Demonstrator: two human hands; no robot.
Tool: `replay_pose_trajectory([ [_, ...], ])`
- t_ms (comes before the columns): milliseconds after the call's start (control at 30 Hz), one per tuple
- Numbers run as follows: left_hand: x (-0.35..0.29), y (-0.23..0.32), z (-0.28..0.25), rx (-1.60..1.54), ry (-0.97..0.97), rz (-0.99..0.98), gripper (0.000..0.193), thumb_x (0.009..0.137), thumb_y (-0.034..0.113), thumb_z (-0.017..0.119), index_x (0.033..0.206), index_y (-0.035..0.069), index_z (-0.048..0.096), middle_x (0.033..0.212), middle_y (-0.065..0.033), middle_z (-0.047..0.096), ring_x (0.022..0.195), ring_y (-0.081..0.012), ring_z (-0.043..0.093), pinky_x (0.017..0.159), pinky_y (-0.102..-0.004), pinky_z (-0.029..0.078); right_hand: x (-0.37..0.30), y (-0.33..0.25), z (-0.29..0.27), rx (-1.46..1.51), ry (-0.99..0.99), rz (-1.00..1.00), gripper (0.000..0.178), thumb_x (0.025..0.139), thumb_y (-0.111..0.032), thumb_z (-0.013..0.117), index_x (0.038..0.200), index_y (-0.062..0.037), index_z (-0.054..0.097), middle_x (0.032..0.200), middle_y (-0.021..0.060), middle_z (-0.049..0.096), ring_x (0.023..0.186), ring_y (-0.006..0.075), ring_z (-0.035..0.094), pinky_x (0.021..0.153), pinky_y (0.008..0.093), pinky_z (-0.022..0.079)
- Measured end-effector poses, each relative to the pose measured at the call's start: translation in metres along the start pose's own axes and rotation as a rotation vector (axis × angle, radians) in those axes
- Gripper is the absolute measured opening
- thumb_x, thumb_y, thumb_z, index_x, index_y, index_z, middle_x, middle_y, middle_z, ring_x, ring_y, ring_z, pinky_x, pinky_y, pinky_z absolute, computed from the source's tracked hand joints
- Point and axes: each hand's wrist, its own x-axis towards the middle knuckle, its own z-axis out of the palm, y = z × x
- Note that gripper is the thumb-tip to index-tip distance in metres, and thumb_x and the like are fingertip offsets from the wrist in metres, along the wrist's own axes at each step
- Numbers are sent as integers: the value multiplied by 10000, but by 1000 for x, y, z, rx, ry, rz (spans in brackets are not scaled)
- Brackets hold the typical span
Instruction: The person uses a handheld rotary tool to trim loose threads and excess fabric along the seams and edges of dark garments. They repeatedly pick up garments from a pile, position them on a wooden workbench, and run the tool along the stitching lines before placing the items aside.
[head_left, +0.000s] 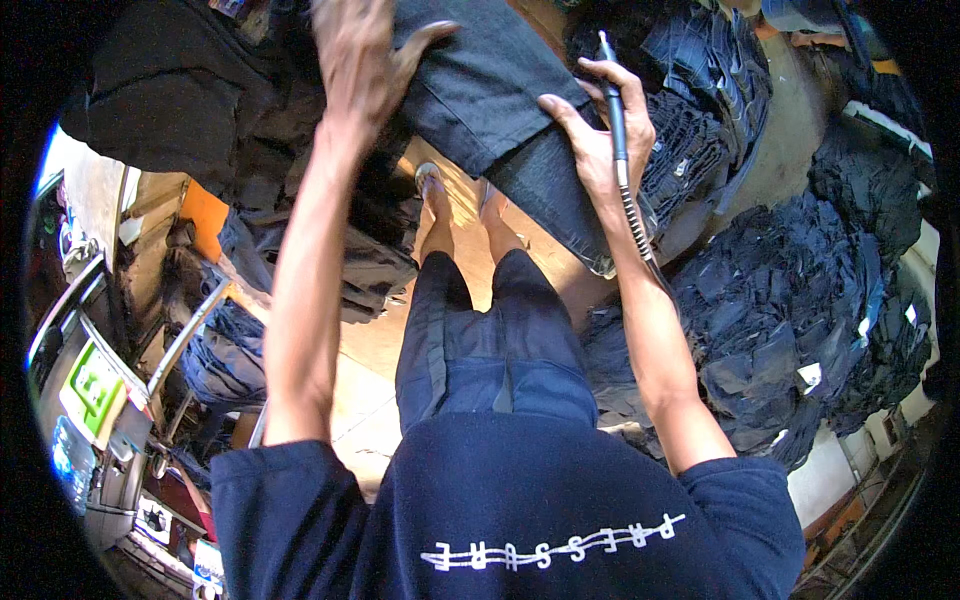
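Observation:
A dark garment (pixel 475 85), thick like denim and with a seamed edge, lies across a narrow dark surface in front of me at the top of the view. On its left part rests my left hand (pixel 365 65), open, thumb stretched out to the right; its fingertips are cut off by the upper edge. My right hand (pixel 605 130) is at the garment's right edge, its thumb against the cloth. Between its fingers is a slim dark pen-shaped tool (pixel 616 125), light tip upward, with a spring-wrapped cord (pixel 636 225) running down along my forearm.
Stacked dark jeans (pixel 700 100) stand just beyond my right hand. A large heap of dark garments (pixel 790 300) fills the right side. More black cloth (pixel 170 100) hangs at the left, near a metal frame (pixel 185 335) and a green-and-white panel (pixel 95 390).

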Motion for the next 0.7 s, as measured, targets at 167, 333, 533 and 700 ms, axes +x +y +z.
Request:
replay_pose_trajectory([
  [167,-76,125,-15,-434,4,-1169,1189,706,398,1054,1537,-63,341,1544,-291,451,1402,-425,482,1278,-503,296,3,-11,-1,-87,0,-23,655,722,-225,1036,1285,-133,715,1170,93,801,1063,199,779,957,333,614],
  [333,-104,125,-16,-886,-30,-1159,837,773,275,1028,1319,-124,536,1094,-190,749,971,-256,735,904,-349,599,0,2,1,-21,53,-212,589,725,-237,1021,1218,-88,736,1103,104,772,1007,265,755,914,387,614],
  [533,-132,115,-22,-797,-221,-1069,689,853,147,973,1370,-97,588,824,-32,695,712,-25,602,612,-191,475,-13,-5,-8,-16,107,-492,166,1009,-124,773,1154,-52,805,1007,122,818,1025,327,784,1020,439,587],
  [700,-156,123,-6,-1112,13,-1171,669,893,78,932,1424,-92,563,885,32,581,763,-32,513,686,-167,439,-62,-17,-11,267,-4,-262,399,976,-130,772,1315,61,682,1031,198,813,954,255,821,882,363,651],
])
